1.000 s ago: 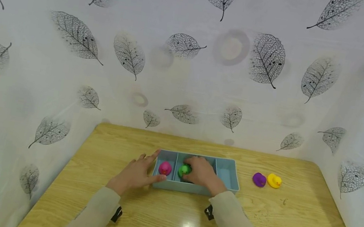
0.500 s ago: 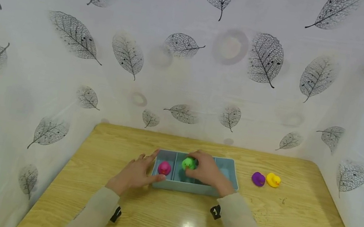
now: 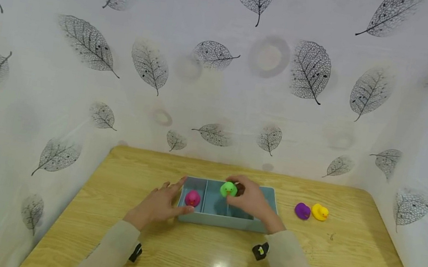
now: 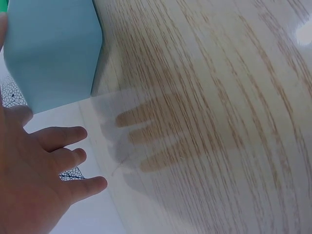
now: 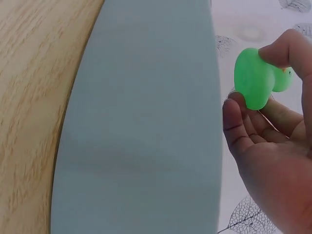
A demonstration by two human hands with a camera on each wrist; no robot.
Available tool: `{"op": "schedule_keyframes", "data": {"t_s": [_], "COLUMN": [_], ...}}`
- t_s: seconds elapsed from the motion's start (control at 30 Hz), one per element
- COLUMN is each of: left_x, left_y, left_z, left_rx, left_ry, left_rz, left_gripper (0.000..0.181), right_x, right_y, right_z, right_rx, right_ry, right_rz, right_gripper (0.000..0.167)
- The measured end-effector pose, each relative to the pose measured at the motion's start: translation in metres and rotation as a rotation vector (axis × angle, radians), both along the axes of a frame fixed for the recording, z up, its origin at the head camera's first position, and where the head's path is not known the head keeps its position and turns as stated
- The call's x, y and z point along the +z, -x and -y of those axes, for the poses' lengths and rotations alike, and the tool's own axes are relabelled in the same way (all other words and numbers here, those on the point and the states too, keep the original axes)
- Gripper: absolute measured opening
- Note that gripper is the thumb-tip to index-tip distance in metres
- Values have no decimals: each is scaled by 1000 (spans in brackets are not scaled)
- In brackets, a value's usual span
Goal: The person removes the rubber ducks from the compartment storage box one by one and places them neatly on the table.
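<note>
One purple duck (image 3: 302, 211) and one yellow duck (image 3: 319, 212) sit side by side on the bench (image 3: 177, 258), right of the box (image 3: 221, 221). Above the box, the right hand (image 3: 251, 200) pinches a green duck (image 3: 228, 190) between thumb and fingers, blocking part of the box's right half from view. At the box's left end, the left hand (image 3: 156, 208) spreads its fingers, gripping nothing, next to a pink duck (image 3: 192, 198) inside. Leaf-printed sheeting (image 3: 246, 87) rises behind the box.

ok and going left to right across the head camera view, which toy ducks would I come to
Pink duck, green duck held in the right hand, purple duck, yellow duck.
</note>
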State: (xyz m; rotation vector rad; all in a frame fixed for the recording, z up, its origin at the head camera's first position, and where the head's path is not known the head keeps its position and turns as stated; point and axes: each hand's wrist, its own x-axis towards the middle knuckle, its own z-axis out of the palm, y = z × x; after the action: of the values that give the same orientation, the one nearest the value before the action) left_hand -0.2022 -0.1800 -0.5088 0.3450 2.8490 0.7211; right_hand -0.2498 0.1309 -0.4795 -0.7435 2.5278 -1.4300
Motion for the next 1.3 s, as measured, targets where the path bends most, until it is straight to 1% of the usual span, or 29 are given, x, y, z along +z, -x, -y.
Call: {"op": "schedule_keyframes", "data": {"t_s": [0.17, 0.27, 0.5, 0.8, 0.93, 1.17, 1.3], "left_x": [-2, -2, -1, 0, -1, -3, -3], "left_y": [0, 0, 0, 0, 0, 1, 1], "left_z": [1, 1, 1, 0, 1, 2, 1], "left_rx": [-4, -6, -10, -14, -15, -17, -15], "left_ry": [-3, -6, -5, -1, 0, 1, -1], "left_rz": [-4, -2, -15, -20, -20, -20, -17], "left_gripper": [107, 107, 107, 107, 107, 107, 107], "right_x": [4, 7, 13, 14, 15, 16, 18], "right_y": [-1, -2, -6, -8, -8, -10, -13], "right_z": [-9, -17, -39, -68, -79, -101, -113], "right_rx": [7, -2, -50, -60, -79, -152, -180], "right_ry": [83, 98, 80, 74, 70, 15, -11], "right_rz": [56, 71, 28, 5, -4, 4, -2], "right_gripper": [53, 54, 52, 51, 51, 52, 53]}}
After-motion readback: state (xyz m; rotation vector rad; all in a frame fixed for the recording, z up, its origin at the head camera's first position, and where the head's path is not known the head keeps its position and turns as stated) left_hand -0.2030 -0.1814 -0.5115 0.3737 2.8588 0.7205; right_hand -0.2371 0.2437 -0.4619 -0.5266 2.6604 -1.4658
